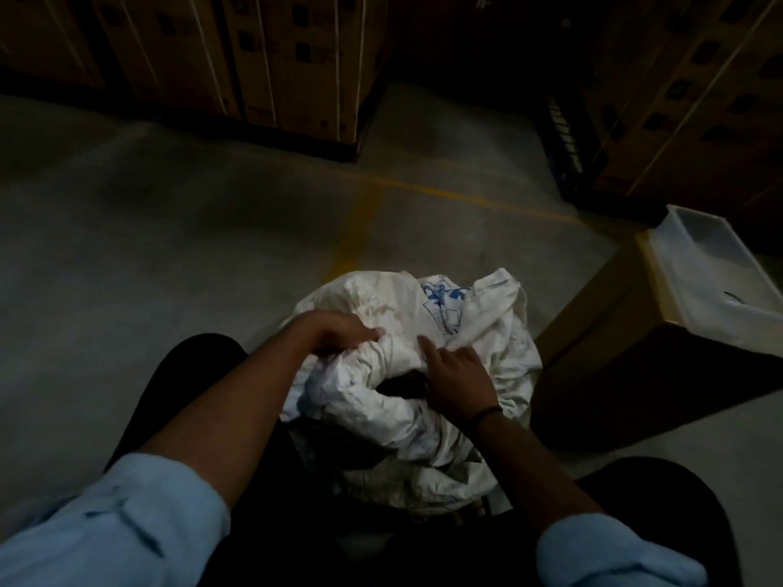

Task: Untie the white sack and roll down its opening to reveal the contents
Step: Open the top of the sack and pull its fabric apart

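Now: white sack (398,328) stands upright on the concrete floor (169,247) between the person's knees, mouth facing up, rim bunched. Left hand (339,332) grips rim cloth, fingers curled. Right hand (459,374) pinches a fold, forefinger straight. Cardboard box (614,328) just right of the sack, white tray (695,256) on top.

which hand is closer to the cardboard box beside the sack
Right. The right hand rests on the side of the white sack facing the cardboard box; the left hand grips fabric on the opposite side, farther from it.
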`<action>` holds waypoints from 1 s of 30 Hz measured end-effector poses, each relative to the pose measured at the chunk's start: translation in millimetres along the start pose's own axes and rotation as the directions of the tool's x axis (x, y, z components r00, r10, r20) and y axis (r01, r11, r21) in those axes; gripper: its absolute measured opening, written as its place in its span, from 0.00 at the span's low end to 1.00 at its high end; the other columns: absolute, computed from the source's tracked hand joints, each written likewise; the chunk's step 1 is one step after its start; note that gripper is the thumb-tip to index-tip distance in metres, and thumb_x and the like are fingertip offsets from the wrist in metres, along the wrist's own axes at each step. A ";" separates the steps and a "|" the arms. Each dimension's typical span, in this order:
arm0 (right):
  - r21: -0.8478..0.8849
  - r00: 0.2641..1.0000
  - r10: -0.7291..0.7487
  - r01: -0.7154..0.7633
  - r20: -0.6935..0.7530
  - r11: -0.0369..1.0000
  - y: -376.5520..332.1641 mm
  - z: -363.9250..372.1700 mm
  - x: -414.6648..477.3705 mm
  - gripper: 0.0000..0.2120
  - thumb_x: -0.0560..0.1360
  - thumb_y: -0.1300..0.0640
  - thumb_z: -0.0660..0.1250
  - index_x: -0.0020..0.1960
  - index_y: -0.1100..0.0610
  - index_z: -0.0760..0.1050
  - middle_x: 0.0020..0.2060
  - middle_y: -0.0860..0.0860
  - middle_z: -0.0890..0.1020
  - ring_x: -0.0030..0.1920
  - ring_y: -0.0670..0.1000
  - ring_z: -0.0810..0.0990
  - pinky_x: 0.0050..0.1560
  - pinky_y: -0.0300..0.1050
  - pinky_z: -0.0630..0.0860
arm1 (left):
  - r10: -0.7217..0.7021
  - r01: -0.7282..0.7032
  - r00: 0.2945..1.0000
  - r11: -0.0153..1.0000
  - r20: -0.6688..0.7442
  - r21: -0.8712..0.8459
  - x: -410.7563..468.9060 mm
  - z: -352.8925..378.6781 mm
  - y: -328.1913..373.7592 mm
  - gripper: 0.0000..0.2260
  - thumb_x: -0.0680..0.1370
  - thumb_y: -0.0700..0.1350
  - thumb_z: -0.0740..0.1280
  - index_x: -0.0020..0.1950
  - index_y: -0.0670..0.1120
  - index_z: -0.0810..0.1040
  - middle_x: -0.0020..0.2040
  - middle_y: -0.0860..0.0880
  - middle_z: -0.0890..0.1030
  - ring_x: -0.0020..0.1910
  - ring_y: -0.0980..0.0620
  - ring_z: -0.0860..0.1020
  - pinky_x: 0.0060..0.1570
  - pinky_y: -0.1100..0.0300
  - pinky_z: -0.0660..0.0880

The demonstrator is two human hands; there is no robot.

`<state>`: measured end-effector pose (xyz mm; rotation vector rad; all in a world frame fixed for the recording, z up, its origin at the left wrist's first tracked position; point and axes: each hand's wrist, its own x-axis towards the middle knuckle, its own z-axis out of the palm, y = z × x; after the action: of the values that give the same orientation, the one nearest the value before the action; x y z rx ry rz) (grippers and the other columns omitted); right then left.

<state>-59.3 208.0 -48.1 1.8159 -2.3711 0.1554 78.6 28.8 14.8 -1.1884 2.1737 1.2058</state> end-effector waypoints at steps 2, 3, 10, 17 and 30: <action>-0.024 0.999 -0.018 0.019 0.043 1.000 1.2 0.0 1.1 0.24 0.72 0.45 0.63 0.63 0.56 0.67 0.34 0.52 0.84 0.32 0.54 0.82 0.44 0.48 0.74 | 0.207 -0.074 0.955 0.858 -0.211 0.509 -0.7 5.9 8.2 0.24 0.81 0.54 0.60 0.74 0.45 0.67 0.73 0.40 0.69 0.69 0.39 0.71 0.69 0.46 0.68; -0.049 0.999 -0.029 0.031 0.045 0.998 1.4 -1.7 4.1 0.21 0.74 0.44 0.61 0.61 0.56 0.69 0.32 0.52 0.83 0.30 0.54 0.82 0.43 0.47 0.74 | 0.381 -0.172 0.902 0.748 -0.203 0.641 -8.9 8.1 19.0 0.23 0.80 0.52 0.60 0.75 0.49 0.65 0.75 0.42 0.67 0.72 0.40 0.68 0.71 0.44 0.66; 0.017 0.995 0.058 -0.060 0.078 0.998 1.4 -55.1 34.1 0.23 0.73 0.45 0.63 0.63 0.57 0.69 0.41 0.57 0.84 0.43 0.59 0.82 0.53 0.51 0.69 | 0.622 -0.333 0.773 0.564 -0.124 0.756 -14.9 42.3 39.6 0.41 0.70 0.60 0.67 0.77 0.44 0.56 0.62 0.42 0.76 0.60 0.41 0.75 0.58 0.48 0.72; 0.070 0.961 -0.062 0.084 -0.270 0.994 -20.0 -62.0 17.9 0.39 0.67 0.44 0.66 0.74 0.57 0.62 0.68 0.53 0.71 0.71 0.56 0.66 0.72 0.61 0.57 | 0.391 -0.339 0.916 0.876 -0.092 0.344 13.4 24.6 19.3 0.15 0.80 0.47 0.65 0.65 0.43 0.76 0.61 0.42 0.80 0.60 0.44 0.77 0.62 0.52 0.72; 0.226 0.990 0.065 -0.092 0.124 0.970 -3.4 -20.3 10.7 0.34 0.64 0.50 0.72 0.65 0.57 0.64 0.48 0.59 0.82 0.49 0.63 0.81 0.49 0.50 0.73 | 0.056 -0.208 0.953 0.838 0.298 0.505 4.9 0.2 34.3 0.43 0.61 0.61 0.80 0.71 0.45 0.71 0.68 0.48 0.75 0.64 0.47 0.73 0.64 0.55 0.70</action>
<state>-57.6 200.5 -26.3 1.8755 -2.6029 0.3595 47.7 36.0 28.7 -0.6040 2.1920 0.6778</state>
